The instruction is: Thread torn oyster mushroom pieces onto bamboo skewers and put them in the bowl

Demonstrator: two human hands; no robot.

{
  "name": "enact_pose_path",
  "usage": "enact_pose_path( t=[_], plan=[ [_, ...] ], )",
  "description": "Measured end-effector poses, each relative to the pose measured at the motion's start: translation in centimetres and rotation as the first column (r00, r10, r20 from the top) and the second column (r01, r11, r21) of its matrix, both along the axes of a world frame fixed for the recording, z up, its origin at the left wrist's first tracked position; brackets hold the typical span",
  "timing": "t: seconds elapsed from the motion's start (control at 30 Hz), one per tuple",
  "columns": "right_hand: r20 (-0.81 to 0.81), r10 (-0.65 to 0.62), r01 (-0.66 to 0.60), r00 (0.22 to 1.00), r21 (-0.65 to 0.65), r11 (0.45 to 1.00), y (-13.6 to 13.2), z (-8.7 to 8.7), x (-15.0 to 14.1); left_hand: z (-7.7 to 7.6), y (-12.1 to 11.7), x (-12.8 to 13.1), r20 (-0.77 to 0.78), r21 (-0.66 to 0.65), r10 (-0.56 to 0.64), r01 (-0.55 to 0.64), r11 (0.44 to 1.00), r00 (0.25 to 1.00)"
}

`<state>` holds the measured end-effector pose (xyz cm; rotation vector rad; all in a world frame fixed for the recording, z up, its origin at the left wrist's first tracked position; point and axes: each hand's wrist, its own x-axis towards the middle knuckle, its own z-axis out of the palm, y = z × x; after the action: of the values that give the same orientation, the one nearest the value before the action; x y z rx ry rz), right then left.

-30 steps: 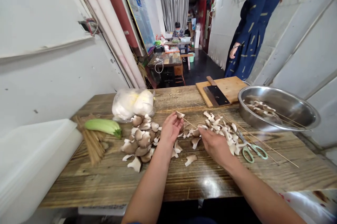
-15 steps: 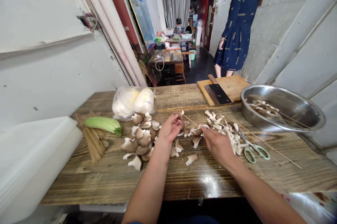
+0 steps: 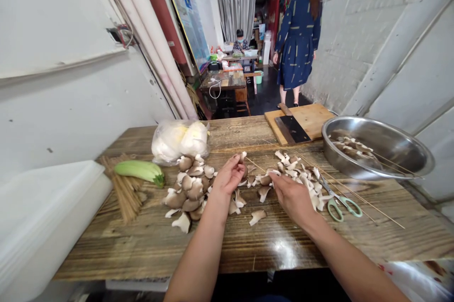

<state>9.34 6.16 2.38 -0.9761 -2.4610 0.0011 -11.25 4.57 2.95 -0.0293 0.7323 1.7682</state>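
Observation:
Between the closed fingers of my left hand (image 3: 230, 173) is an oyster mushroom (image 3: 243, 156). A thin bamboo skewer (image 3: 256, 165) runs from beside that mushroom toward my right hand (image 3: 291, 194), whose fingers are pinched around it. Mushroom pieces sit at the right hand's end of the skewer, partly hidden by the fingers. To the left of my left hand lies a heap of oyster mushrooms (image 3: 191, 188). Smaller white mushroom pieces (image 3: 308, 180) are piled beyond and to the right of my right hand. A single mushroom piece (image 3: 257, 217) lies in front, between my forearms.
Scissors (image 3: 340, 202) and loose skewers lie at right, near a steel basin (image 3: 383, 127) holding mushroom skewers. A cleaver (image 3: 292, 128) rests on a cutting board (image 3: 315, 120). At left are a green squash (image 3: 138, 170), bundled skewers (image 3: 126, 198), bagged vegetables (image 3: 179, 140) and white tubs (image 3: 53, 226).
The person in the blue dress has walked farther off and left, back turned. My hands stay nearly in place; the mushroom in my left hand has turned slightly.

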Motion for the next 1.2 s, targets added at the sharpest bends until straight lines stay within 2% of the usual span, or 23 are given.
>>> enact_pose_path(
  t=[0.27,0.43,0.63,0.83,1.2],
  plan=[
    [-0.021,0.02,-0.02,1.0,-0.004,1.0,0.07,-0.17,0.05,-0.13,-0.18,0.01,0.01,-0.004,-0.035,0.035,0.999,0.999],
    [-0.02,0.021,-0.021,1.0,-0.008,1.0,0.1,-0.17,-0.03,-0.33,-0.03,-0.03,0.034,0.02,0.003,-0.003,1.0,0.999],
    [-0.031,0.025,-0.025,0.999,-0.007,1.0,0.1,-0.33,0.03,-0.27,-0.08,0.11,0.022,0.019,-0.015,0.015,1.0,1.0],
    [-0.064,0.049,-0.049,0.997,0.0,0.999,0.18,-0.65,0.02,-0.1,-0.02,0.25,0.014,0.005,0.043,-0.043,0.999,0.999],
    [-0.042,0.028,-0.028,0.999,0.002,1.0,0.14,-0.59,-0.02,-0.16,-0.02,0.36,0.028,0.001,0.042,-0.042,0.999,0.999]
  ],
)
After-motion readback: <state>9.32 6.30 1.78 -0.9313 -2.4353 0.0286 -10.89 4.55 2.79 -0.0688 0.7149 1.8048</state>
